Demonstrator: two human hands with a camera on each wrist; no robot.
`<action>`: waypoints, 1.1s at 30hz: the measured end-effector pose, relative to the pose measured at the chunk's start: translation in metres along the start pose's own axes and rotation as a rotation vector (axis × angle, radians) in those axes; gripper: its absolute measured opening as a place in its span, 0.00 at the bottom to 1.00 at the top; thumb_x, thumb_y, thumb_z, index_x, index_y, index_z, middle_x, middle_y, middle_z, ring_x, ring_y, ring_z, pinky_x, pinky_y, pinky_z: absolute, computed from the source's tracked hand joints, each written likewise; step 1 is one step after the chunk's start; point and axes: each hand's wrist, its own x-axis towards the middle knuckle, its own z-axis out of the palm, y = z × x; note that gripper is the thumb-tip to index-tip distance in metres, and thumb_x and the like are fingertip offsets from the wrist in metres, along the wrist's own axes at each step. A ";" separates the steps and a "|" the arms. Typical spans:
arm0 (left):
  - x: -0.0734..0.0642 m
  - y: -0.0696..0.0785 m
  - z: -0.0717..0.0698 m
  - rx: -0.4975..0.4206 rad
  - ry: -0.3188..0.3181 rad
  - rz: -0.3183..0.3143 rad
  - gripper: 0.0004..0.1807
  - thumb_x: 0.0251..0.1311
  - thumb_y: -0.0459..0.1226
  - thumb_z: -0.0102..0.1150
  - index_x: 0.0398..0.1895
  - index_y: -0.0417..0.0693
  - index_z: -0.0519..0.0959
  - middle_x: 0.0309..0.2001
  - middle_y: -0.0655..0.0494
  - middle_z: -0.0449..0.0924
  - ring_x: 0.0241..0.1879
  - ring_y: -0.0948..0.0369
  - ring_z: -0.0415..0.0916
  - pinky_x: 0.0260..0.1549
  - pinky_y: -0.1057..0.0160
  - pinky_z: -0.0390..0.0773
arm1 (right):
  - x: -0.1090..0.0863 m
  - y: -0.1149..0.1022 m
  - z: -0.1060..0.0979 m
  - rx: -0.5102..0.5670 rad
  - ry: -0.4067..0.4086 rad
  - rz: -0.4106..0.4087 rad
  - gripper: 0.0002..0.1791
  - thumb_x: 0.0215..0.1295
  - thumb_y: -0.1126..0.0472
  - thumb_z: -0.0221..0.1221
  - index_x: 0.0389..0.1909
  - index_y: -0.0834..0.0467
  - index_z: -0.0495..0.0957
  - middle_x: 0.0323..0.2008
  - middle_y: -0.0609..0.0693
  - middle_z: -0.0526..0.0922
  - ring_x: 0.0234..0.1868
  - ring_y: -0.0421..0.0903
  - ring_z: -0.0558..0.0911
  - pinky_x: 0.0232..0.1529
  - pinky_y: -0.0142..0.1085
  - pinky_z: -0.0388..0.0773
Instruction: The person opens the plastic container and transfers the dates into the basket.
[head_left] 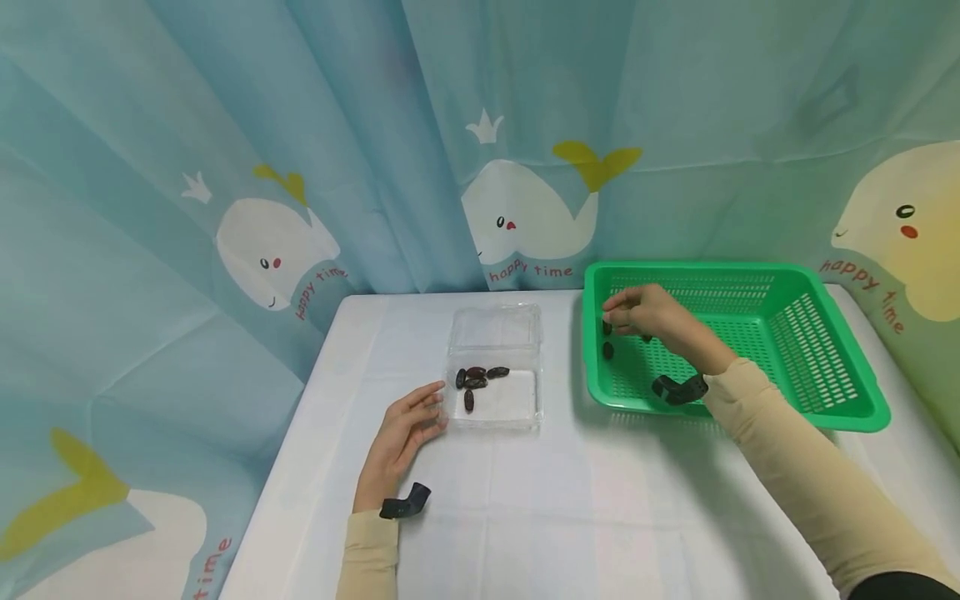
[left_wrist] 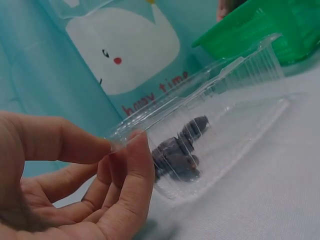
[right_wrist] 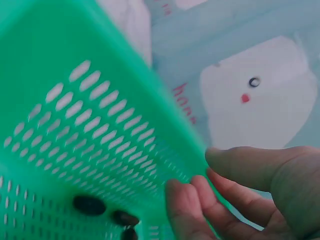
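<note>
Right hand (head_left: 654, 317) nearer, thumb and fingertips apart; date (head_left: 607, 351) in green basket (head_left: 697, 267) lies at 6 o'clock, axis roughly 12–6; left hand (head_left: 405, 433) pinches clear box (head_left: 510, 407).

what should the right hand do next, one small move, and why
Probably lower the right hand onto a date in the green basket and pinch it: the hand hovers there, seems to hold nothing, and dates lie close by, while the left hand pinches the clear container's edge.
</note>
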 end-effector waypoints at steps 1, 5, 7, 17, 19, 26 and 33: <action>0.001 0.001 0.000 0.004 -0.002 0.001 0.26 0.73 0.23 0.50 0.73 0.37 0.70 0.55 0.50 0.71 0.42 0.63 0.77 0.43 0.67 0.87 | -0.002 -0.002 0.002 0.010 0.016 -0.012 0.26 0.79 0.56 0.57 0.70 0.66 0.70 0.69 0.67 0.72 0.68 0.67 0.78 0.72 0.59 0.72; 0.003 0.002 0.002 0.027 -0.003 0.007 0.26 0.72 0.23 0.49 0.73 0.36 0.69 0.52 0.51 0.71 0.39 0.64 0.77 0.41 0.68 0.87 | -0.008 -0.009 0.013 0.029 0.071 -0.105 0.23 0.79 0.58 0.58 0.68 0.65 0.73 0.66 0.66 0.75 0.64 0.64 0.80 0.68 0.56 0.77; 0.004 0.003 0.002 0.040 0.002 0.013 0.26 0.72 0.23 0.49 0.73 0.36 0.69 0.51 0.52 0.71 0.37 0.65 0.76 0.40 0.68 0.86 | -0.009 -0.011 0.022 0.035 0.099 -0.148 0.21 0.78 0.59 0.59 0.66 0.65 0.75 0.64 0.65 0.77 0.62 0.62 0.80 0.66 0.54 0.78; 0.007 0.003 -0.003 0.053 -0.002 -0.010 0.25 0.75 0.29 0.55 0.73 0.39 0.70 0.49 0.52 0.73 0.40 0.65 0.77 0.40 0.70 0.86 | 0.001 -0.013 0.080 0.004 0.194 -0.344 0.14 0.74 0.63 0.62 0.56 0.60 0.81 0.57 0.61 0.83 0.55 0.56 0.84 0.54 0.44 0.83; 0.007 0.003 -0.004 0.072 -0.003 -0.012 0.26 0.74 0.28 0.57 0.73 0.40 0.69 0.50 0.51 0.74 0.42 0.65 0.77 0.41 0.69 0.86 | 0.004 -0.013 0.092 0.014 0.168 -0.408 0.13 0.74 0.64 0.62 0.56 0.60 0.81 0.57 0.61 0.83 0.55 0.56 0.84 0.55 0.45 0.84; 0.010 0.001 -0.003 0.106 -0.012 0.016 0.29 0.72 0.25 0.56 0.75 0.37 0.67 0.49 0.55 0.74 0.41 0.65 0.78 0.40 0.70 0.86 | 0.010 -0.016 0.129 -0.041 0.064 -0.619 0.15 0.71 0.68 0.64 0.57 0.62 0.79 0.55 0.58 0.83 0.53 0.54 0.84 0.56 0.43 0.86; 0.014 -0.002 -0.002 0.097 -0.018 0.039 0.31 0.69 0.23 0.57 0.75 0.35 0.66 0.46 0.56 0.76 0.37 0.65 0.80 0.37 0.69 0.86 | 0.016 -0.019 0.156 -0.171 0.020 -0.691 0.18 0.69 0.69 0.66 0.58 0.63 0.77 0.55 0.60 0.83 0.52 0.56 0.85 0.56 0.44 0.86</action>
